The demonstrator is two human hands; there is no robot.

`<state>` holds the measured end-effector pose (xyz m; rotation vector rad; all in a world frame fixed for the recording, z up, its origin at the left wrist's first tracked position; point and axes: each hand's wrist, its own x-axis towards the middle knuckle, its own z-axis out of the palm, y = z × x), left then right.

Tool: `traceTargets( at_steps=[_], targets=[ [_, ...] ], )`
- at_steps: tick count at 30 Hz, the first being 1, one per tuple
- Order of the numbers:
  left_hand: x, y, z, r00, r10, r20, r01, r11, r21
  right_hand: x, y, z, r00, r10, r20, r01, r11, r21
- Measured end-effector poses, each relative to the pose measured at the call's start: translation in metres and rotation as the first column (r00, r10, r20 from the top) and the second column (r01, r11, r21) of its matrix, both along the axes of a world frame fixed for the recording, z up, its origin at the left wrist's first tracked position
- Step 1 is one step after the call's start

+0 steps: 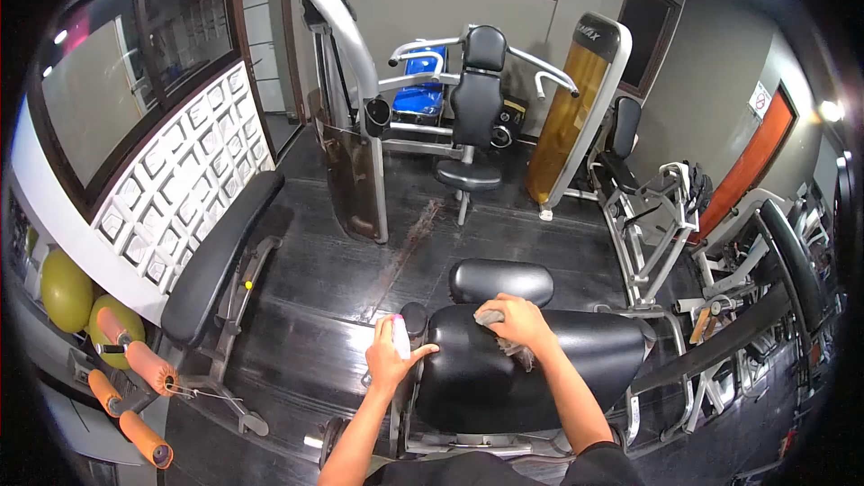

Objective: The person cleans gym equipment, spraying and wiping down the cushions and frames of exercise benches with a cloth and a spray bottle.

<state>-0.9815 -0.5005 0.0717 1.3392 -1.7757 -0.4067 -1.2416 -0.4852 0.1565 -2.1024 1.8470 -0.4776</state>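
Observation:
My left hand point(385, 362) is wrapped around a small white bottle point(401, 340) with a pink top, its thumb stretched toward the near pad's left edge. A wide black padded seat point(576, 360) lies just in front of me, its surface shiny. On top of it, my right hand point(520, 317) grips a crumpled grey cloth point(517, 355), which hangs below the fingers and touches the pad. Beyond the hands is a smaller black cushion point(500, 281), part of the same machine, and a round black roller point(414, 317) stands beside the bottle.
A long black bench point(216, 261) runs along the left, near orange foam rollers point(142, 439) and green exercise balls point(67, 291). Ahead stands a press machine point(477, 117) with metal arms. More machines point(661, 207) line the right side. Dark flooring point(315, 279) lies between them.

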Motion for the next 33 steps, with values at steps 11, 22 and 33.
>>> traceTargets(
  at_steps=[11,22,33],
  targets=[
    [0.001,0.005,0.023,0.997,-0.036,0.066,0.033,0.999,0.038,0.046,-0.022,-0.018,0.995,0.005,-0.099,-0.010,0.999,-0.048],
    [-0.023,0.012,0.050,0.902,-0.270,-0.338,0.415,0.756,0.506,-0.026,0.019,0.002,0.979,-0.121,-0.164,0.122,0.993,-0.002],
    [-0.047,-0.004,0.023,0.659,-0.068,-0.749,0.684,0.468,0.559,0.013,-0.015,-0.033,0.999,0.048,-0.012,-0.049,0.997,-0.066]
  ],
)
